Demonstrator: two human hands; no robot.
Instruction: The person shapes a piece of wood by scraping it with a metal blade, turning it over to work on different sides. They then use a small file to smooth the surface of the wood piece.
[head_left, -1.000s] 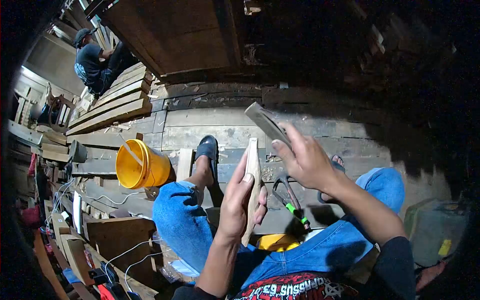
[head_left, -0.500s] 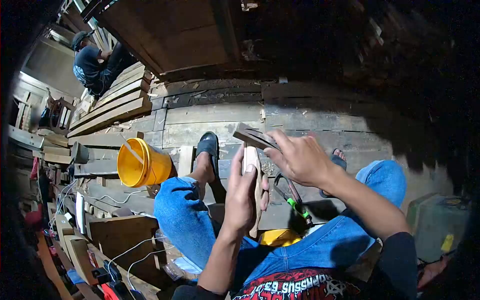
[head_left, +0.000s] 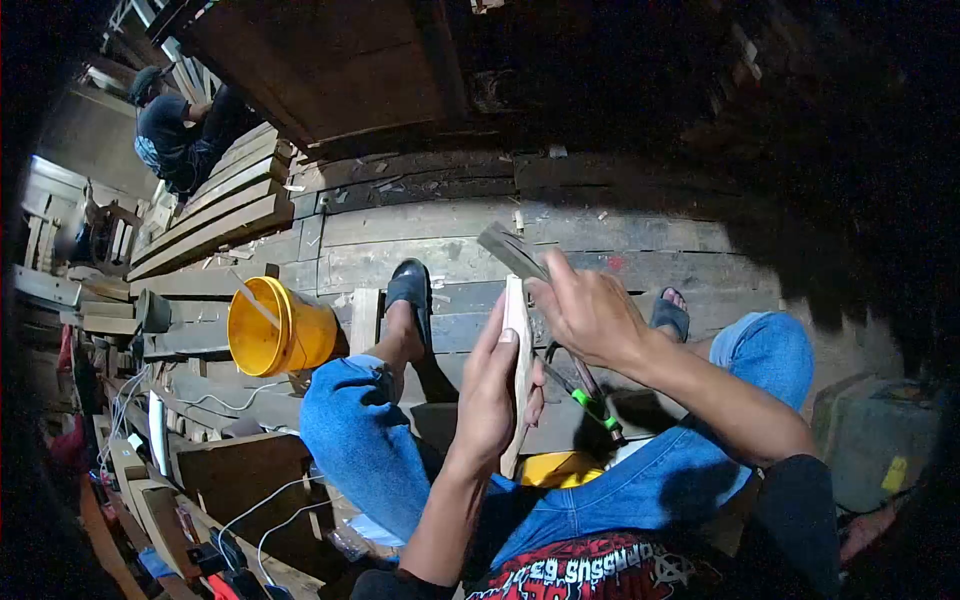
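My left hand (head_left: 485, 400) is wrapped round a long pale piece of wood (head_left: 514, 305), its thumb lying along the face. The piece points away from me, its narrow upper end bare and its lower end near my lap. In my right hand (head_left: 600, 318) is a flat greyish wooden block with a dark slot (head_left: 510, 250), gripped at its near end between thumb and fingers. The block slants just above the tip of the pale wood. Below my right hand, between my legs, lies a dark-framed tool with a bright green handle part (head_left: 590, 404).
A yellow bucket (head_left: 318, 335) with a stick in it stands left of my leg. Stacked beams (head_left: 225, 225) lie farther back, where another person (head_left: 170, 130) sits. Cables (head_left: 270, 525) run across the lower left. A greenish box (head_left: 870, 435) is at the right. Chips litter the plank floor (head_left: 420, 225).
The block in my right hand has shifted slightly up, now tilted more steeply and apart from the wood's tip in view. My left hand keeps its hold. The view has shifted a little.
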